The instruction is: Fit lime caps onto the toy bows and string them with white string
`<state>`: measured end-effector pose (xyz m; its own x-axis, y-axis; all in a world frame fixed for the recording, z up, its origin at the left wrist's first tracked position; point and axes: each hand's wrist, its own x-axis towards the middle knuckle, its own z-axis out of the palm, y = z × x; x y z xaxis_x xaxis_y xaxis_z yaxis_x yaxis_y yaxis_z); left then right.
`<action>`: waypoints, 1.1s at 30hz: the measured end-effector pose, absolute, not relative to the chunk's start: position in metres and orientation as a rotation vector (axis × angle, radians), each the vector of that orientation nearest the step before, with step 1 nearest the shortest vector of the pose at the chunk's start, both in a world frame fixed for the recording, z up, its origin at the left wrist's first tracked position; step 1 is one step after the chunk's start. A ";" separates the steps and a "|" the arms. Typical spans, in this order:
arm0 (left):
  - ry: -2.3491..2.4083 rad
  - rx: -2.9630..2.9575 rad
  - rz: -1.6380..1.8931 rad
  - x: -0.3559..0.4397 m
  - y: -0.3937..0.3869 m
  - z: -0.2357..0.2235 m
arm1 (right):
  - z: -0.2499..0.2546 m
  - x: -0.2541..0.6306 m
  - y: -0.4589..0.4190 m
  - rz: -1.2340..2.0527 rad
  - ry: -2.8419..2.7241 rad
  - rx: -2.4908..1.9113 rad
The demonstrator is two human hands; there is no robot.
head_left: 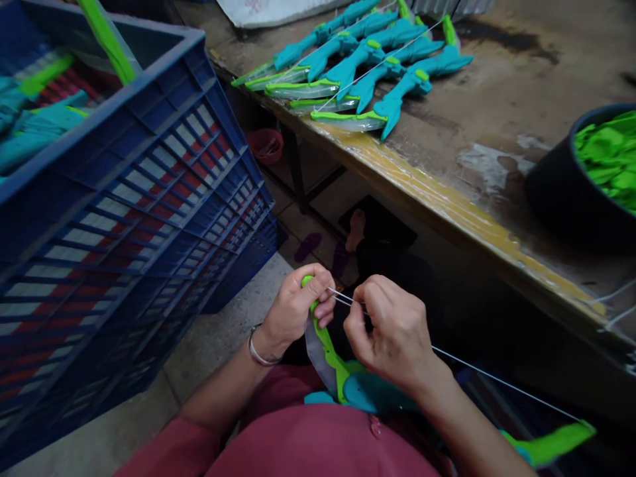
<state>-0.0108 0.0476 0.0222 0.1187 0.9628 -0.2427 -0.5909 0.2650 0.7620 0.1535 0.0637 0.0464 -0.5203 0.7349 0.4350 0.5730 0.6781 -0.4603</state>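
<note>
Flanked, left of the toy bow [370,392] braced against the body, by a blue crate [163,66] holding more of the kind. Clasped at the bow's left tip [307,281] by a left hand [295,305] with fingers curled tight; apt to spring loose should that grip slacken under tension. Backed, beyond the bow, by strung bows [355,63] in a row on a table [497,99]. Pinched, just right of the bow's left tip, in a right hand [390,324] closed on white string [497,378], doubled there; liable to slip or bite into fingers if pulled too hard, or to tangle if twisted. Impossible to tell, under the thumb, whether looped on. Stretched toward the bow's right tip [561,444]; could jump off there through uneven pull. Bordered, well right of the bow, by a black bucket [551,199].
</note>
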 end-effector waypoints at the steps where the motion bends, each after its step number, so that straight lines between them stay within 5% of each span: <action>1: 0.825 0.560 1.218 -0.011 0.048 0.021 | 0.047 0.154 0.064 0.277 -2.319 -1.018; 9: 0.809 0.560 1.160 -0.005 0.055 0.009 | 0.048 0.164 0.068 -0.010 -2.473 -1.136; 33: 0.833 0.551 1.142 0.000 0.058 0.000 | 0.033 0.158 0.050 0.511 -2.129 -1.092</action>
<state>0.0004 0.0581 -0.0002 0.1784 0.9404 -0.2896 -0.5628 0.3390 0.7539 0.1582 0.0499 0.0331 -0.4160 0.8204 0.3922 0.5528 0.5706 -0.6073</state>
